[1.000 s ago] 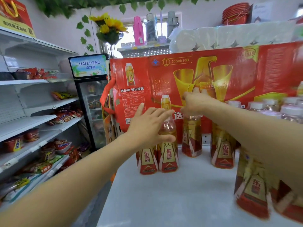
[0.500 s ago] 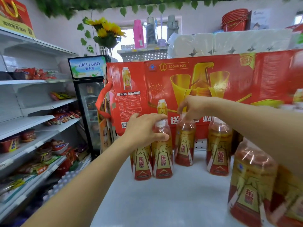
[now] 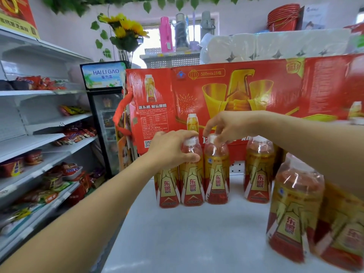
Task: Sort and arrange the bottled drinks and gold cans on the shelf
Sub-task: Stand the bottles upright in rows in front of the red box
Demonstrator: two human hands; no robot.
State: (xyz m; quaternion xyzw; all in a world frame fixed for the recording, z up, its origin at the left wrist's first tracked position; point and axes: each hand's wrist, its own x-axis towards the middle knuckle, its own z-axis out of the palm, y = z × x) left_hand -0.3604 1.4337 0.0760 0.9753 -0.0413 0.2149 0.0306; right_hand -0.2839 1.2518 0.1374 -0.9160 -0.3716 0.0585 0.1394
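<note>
The person's left hand (image 3: pixel 169 149) wraps around the neck and shoulder of a bottled drink (image 3: pixel 192 174), fingers curled across its clear top just under the white cap, thumb on the near side. Tucked under that hand's wrist side stands another bottle (image 3: pixel 167 189), touching the held one, its top hidden by the hand.

The right hand (image 3: pixel 226 126) comes in from above and pinches the white cap of the neighbouring bottle (image 3: pixel 216 170) with its fingertips (image 3: pixel 213 134), the remaining fingers loosely bent. This bottle stands just beside the one in the left hand, their labels nearly touching, so three bottles form a tight row on the white shelf top (image 3: pixel 197 233).

Past the right hand, a little apart from the row, a fourth bottle (image 3: pixel 259 170) stands upright on its own. Below the right forearm, much closer to the person, a cluster of blurred bottles (image 3: pixel 295 209) crowds the shelf's near edge; how many there are I cannot tell.

Directly behind both hands rises a big red carton (image 3: pixel 246 91) printed with gold cups and a bottle picture. Beyond the left arm run white shelves of snack packs (image 3: pixel 49 154) and a small drinks fridge (image 3: pixel 104 115) marked HAI LI GAO.
</note>
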